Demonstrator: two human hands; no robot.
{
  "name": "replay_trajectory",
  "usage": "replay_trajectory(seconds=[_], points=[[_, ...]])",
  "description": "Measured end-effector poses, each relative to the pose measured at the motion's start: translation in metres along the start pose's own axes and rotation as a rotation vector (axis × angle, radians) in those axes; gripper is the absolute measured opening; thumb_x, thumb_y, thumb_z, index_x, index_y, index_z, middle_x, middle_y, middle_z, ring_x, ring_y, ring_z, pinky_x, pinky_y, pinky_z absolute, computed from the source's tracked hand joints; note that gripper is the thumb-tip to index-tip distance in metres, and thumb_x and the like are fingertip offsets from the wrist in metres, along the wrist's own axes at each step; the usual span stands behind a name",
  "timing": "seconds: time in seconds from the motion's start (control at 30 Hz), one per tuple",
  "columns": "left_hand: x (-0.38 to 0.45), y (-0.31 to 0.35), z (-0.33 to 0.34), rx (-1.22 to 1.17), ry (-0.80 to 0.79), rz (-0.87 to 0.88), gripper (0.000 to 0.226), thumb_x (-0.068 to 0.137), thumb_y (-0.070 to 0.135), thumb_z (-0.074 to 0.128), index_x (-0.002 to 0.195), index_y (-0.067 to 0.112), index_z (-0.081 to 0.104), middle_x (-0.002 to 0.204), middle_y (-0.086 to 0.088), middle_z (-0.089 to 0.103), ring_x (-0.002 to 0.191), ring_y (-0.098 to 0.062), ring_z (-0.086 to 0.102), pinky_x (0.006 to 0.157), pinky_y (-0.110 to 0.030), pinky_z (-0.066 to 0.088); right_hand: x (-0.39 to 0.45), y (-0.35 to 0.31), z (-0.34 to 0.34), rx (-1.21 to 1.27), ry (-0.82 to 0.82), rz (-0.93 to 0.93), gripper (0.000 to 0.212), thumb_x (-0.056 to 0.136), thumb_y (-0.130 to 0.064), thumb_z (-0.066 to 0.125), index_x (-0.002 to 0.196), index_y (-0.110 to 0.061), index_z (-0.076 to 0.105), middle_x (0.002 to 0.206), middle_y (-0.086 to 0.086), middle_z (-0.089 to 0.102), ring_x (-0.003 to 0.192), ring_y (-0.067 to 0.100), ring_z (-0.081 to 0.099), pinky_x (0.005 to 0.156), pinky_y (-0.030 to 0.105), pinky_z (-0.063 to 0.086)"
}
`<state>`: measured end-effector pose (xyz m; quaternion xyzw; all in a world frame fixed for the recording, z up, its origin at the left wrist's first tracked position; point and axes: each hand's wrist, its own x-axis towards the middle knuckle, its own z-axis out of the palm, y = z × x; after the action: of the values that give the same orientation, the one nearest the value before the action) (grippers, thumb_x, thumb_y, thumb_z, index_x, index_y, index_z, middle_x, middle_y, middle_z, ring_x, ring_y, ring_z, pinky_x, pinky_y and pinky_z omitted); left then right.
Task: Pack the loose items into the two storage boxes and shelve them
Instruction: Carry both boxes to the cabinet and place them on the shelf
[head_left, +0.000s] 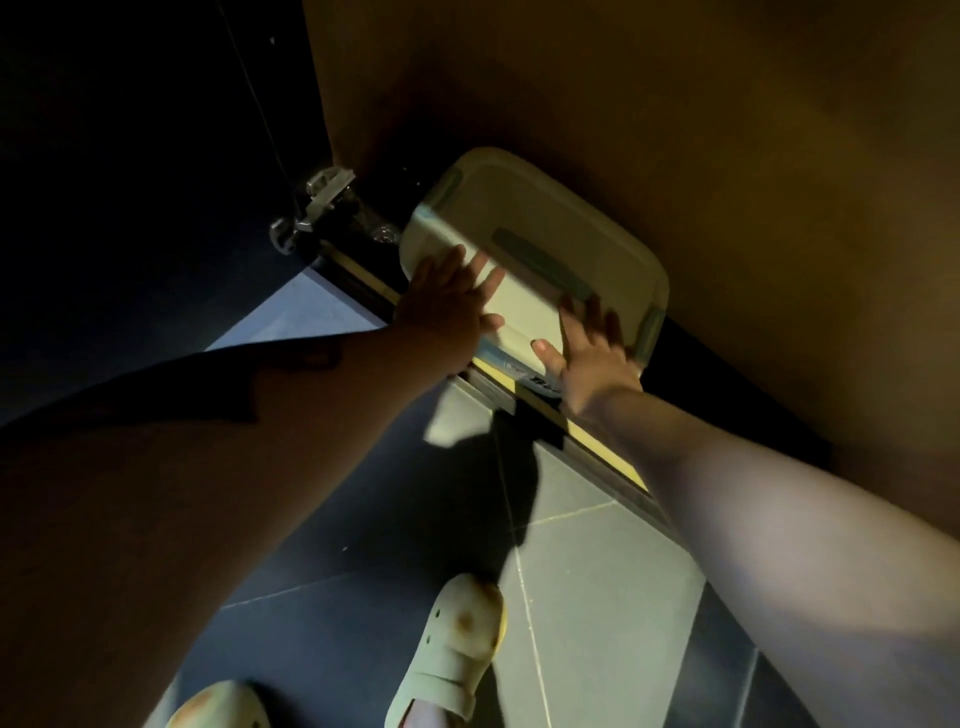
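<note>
Dim light, view from above. A pale storage box (530, 249) with its lid on is seen lying in the bottom of a dark cabinet, under a brown panel (675, 130). Its near edge sits at the cabinet's front sill (597, 439), which is edged in yellow.

Both hands are laid flat on the near part of the lid, fingers spread, nothing gripped. The left hand (447, 306) is placed at the box's near-left corner, fingertips on the lid. The right hand (592, 353) is placed toward the near-right corner, thumb pointed left, fingers reaching just short of a grey-green latch (649, 332) on the right side. A long grey-green handle strip (545, 262) is seen on the lid between and beyond the two hands.

A label or printed mark is visible on the box front below the right hand's thumb, dark characters on a pale ground; it is blurred and cannot be read.

A metal hinge (317, 202) is noted at the left of the cabinet opening, beside the dark open door (156, 156). Below, grey floor tiles (597, 597) and two pale clog-type shoes (452, 649) are seen.
</note>
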<state>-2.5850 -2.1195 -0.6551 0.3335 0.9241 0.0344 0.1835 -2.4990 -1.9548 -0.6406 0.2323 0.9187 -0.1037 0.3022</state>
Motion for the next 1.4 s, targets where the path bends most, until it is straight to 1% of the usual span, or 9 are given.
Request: replay_trajectory(seconds=[0.17,0.4,0.7,0.9,1.07,1.13,1.23,1.33,1.4], points=[[-0.044,0.019,-0.029,-0.126,-0.121,-0.076,0.054,0.099,0.039,0.036,0.147,0.017,0.023,0.157,-0.012,0.012,0.143,-0.035,0.011,0.113,-0.05,0.023,-0.055,-0.024,-0.02,0.192,-0.07,0.006,0.061,0.101,-0.05,0.03,0.152,-0.036,0.001,0.162,0.002,-0.004,0.148,0.029,-0.002,0.119,0.048,0.011],[-0.165,0.033,-0.151,-0.518,0.088,-0.203,0.044,0.099,0.033,0.038,0.142,0.023,0.038,0.154,-0.001,0.03,0.139,-0.022,0.03,0.111,-0.039,0.03,-0.212,-0.033,-0.115,0.329,0.209,-0.103,0.06,0.099,-0.051,0.036,0.151,-0.043,0.008,0.162,-0.004,0.003,0.149,0.021,0.003,0.118,0.038,0.007],[-0.267,0.147,-0.396,-0.436,0.243,0.237,0.042,0.091,0.026,0.052,0.133,0.027,0.052,0.141,0.004,0.049,0.13,-0.015,0.044,0.11,-0.028,0.03,-0.445,0.027,-0.256,0.501,0.394,0.013,0.06,0.096,-0.045,0.05,0.149,-0.042,0.023,0.16,-0.013,0.012,0.146,0.014,0.014,0.118,0.031,0.017],[-0.286,0.265,-0.506,-0.582,0.389,0.448,0.034,0.093,0.025,0.052,0.126,0.029,0.056,0.126,0.009,0.056,0.111,-0.014,0.056,0.096,-0.033,0.047,-0.568,0.138,-0.299,0.577,0.743,0.203,0.044,0.09,-0.021,0.059,0.134,-0.026,0.053,0.133,-0.01,0.055,0.126,0.01,0.047,0.108,0.025,0.034],[-0.26,0.361,-0.533,-0.597,0.409,0.493,0.039,0.093,0.033,0.05,0.131,0.027,0.05,0.13,0.005,0.051,0.11,-0.017,0.055,0.085,-0.035,0.049,-0.585,0.245,-0.367,0.6,1.168,0.4,0.037,0.089,-0.02,0.061,0.125,-0.021,0.059,0.123,-0.001,0.06,0.117,0.02,0.048,0.097,0.039,0.044],[-0.244,0.397,-0.531,-0.573,0.342,0.472,0.045,0.093,0.037,0.05,0.136,0.025,0.045,0.141,-0.001,0.043,0.124,-0.023,0.046,0.092,-0.039,0.047,-0.573,0.282,-0.393,0.502,1.115,0.464,0.04,0.092,-0.03,0.058,0.131,-0.021,0.054,0.131,0.003,0.056,0.123,0.024,0.043,0.1,0.041,0.037],[-0.217,0.446,-0.517,-0.485,0.226,0.408,0.064,0.091,0.044,0.052,0.147,0.026,0.027,0.158,-0.003,0.014,0.145,-0.022,0.011,0.114,-0.039,0.024,-0.546,0.335,-0.411,0.354,0.818,0.522,0.058,0.094,-0.047,0.049,0.147,-0.026,0.036,0.155,0.004,0.03,0.14,0.028,0.027,0.111,0.039,0.026],[-0.191,0.468,-0.5,-0.385,0.184,0.305,0.077,0.09,0.047,0.05,0.151,0.025,0.008,0.159,-0.001,-0.012,0.145,-0.018,-0.015,0.119,-0.034,0.005,-0.512,0.379,-0.414,0.371,0.577,0.528,0.07,0.091,-0.061,0.043,0.151,-0.034,0.019,0.162,-0.006,0.001,0.148,0.022,0.002,0.119,0.038,0.01],[-0.175,0.473,-0.494,-0.413,0.194,0.185,0.083,0.091,0.047,0.05,0.151,0.024,-0.003,0.157,-0.002,-0.019,0.145,-0.02,-0.016,0.117,-0.032,0.005,-0.494,0.402,-0.418,0.474,0.542,0.509,0.077,0.087,-0.067,0.044,0.152,-0.037,0.016,0.161,-0.01,-0.005,0.148,0.021,0.001,0.12,0.039,0.008]])
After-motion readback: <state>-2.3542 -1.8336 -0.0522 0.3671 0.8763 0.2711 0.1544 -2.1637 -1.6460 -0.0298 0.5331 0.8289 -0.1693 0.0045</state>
